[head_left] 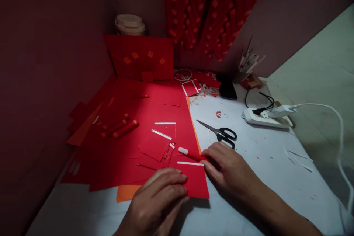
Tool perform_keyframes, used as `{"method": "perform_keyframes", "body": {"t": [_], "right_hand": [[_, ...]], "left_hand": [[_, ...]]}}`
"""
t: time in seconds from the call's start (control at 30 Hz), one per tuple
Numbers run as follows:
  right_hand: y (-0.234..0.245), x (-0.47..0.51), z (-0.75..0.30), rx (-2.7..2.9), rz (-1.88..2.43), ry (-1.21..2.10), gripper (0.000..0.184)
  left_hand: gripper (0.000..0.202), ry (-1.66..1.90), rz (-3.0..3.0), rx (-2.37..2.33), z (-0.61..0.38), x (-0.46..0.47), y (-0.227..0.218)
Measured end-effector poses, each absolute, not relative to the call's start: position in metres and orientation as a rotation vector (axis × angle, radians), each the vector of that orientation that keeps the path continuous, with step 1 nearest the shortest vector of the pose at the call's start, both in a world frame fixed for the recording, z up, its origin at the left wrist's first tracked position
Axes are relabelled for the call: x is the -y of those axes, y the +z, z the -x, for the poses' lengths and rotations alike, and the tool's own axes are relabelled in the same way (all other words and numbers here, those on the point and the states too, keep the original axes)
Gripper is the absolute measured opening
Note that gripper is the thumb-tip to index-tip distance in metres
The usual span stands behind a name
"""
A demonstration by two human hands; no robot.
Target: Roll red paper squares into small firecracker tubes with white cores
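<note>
My left hand (160, 195) is closed on the left part of a small red paper piece (197, 182), which has a white strip along its far edge. My right hand (225, 160) pinches a red marker (193, 153) with a white end that points left, just beyond that strip. The fingertips of this hand are close to the paper's right edge; whether they touch it is hard to see. Left of the marker, several similar red paper pieces (156, 145) with white strips overlap on larger red sheets (110, 169). Black-handled scissors (221, 132) lie beyond my right hand.
Short red paper rolls (125, 129) lie on the sheets at left. A white power strip (267, 120) with plugged-in cables, a black phone (228, 88) and a pen holder (240, 75) stand at the right and back. Rolled red paper pieces (190, 11) hang on the wall.
</note>
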State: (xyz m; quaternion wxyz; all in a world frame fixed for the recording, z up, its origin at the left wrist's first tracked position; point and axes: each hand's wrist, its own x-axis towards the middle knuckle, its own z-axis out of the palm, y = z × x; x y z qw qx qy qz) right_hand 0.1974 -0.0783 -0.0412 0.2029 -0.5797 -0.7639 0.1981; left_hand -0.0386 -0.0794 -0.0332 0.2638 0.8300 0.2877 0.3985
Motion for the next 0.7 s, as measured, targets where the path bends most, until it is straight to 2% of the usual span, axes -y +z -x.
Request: {"method": "perform_keyframes", "body": {"t": [0.1, 0.17, 0.23, 0.33, 0.4, 0.7], "right_hand": [[-0.035, 0.076, -0.205, 2.054, 1.766, 0.415, 0.014], [-0.028, 0.075, -0.21, 1.887, 1.835, 0.445, 0.015], [-0.02, 0.075, -0.213, 1.709, 1.828, 0.7, 0.016], [-0.015, 0.079, -0.212, 1.508, 1.592, 1.347, 0.016], [-0.018, 0.08, -0.208, 1.445, 1.463, 1.562, 0.015], [-0.029, 0.079, -0.206, 1.534, 1.573, 1.403, 0.013]], "left_hand": [[0.019, 1.043, -2.293, -0.765, 0.039, 0.082, -0.038], [0.018, 1.005, -2.332, -0.752, 0.04, 0.081, -0.039], [0.02, 0.968, -2.378, -0.741, 0.04, 0.08, -0.039], [0.021, 0.927, -2.422, -0.74, 0.039, 0.079, -0.04], [0.02, 0.937, -2.434, -0.738, 0.039, 0.079, -0.042], [0.02, 0.966, -2.406, -0.768, 0.065, 0.09, -0.045]]}}
